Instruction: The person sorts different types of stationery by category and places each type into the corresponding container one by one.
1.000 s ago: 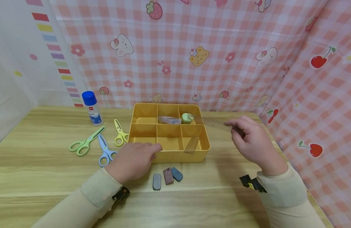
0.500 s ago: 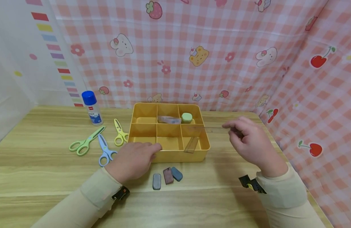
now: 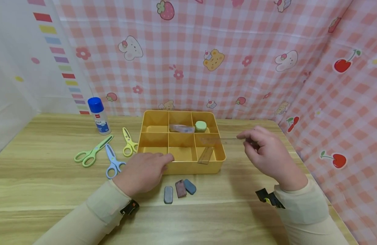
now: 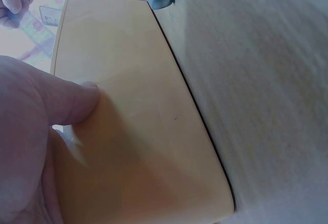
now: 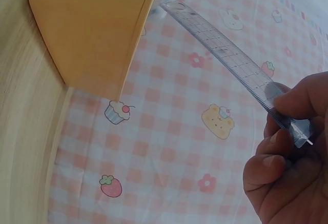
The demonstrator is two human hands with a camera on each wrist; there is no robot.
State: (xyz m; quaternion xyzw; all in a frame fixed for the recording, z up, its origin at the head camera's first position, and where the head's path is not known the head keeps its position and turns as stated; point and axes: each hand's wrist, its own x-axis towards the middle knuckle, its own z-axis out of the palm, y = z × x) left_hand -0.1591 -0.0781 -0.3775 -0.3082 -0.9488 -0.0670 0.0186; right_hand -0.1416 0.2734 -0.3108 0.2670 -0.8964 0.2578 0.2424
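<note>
My right hand (image 3: 269, 156) pinches one end of a clear ruler (image 5: 225, 49) between thumb and fingers. Its far end extends left over the front right compartment of a yellow divided box (image 3: 194, 168). My left hand (image 3: 145, 172) grips the box's front wall; in the left wrist view its thumb presses the outer face, while the other fingers are mostly hidden. Another clear ruler (image 3: 205, 155) leans tilted in the front right compartment. Behind it, a pale green rounded object (image 3: 200, 126) sits in the back right compartment, and a clear, pale item (image 3: 182, 128) in the back middle one.
Left of the box lie green scissors (image 3: 93, 151), blue scissors (image 3: 114, 162) and yellow scissors (image 3: 129, 143). A blue-capped glue bottle (image 3: 99, 116) stands behind them. Grey (image 3: 168, 195), reddish (image 3: 181, 189) and blue (image 3: 190, 187) small blocks lie before the box. A checked curtain (image 3: 188, 51) hangs behind.
The ruler in my right hand has turned and come lower, from behind the box's right edge to over the front right compartment. My right hand shifted slightly left; the left hand stayed.
</note>
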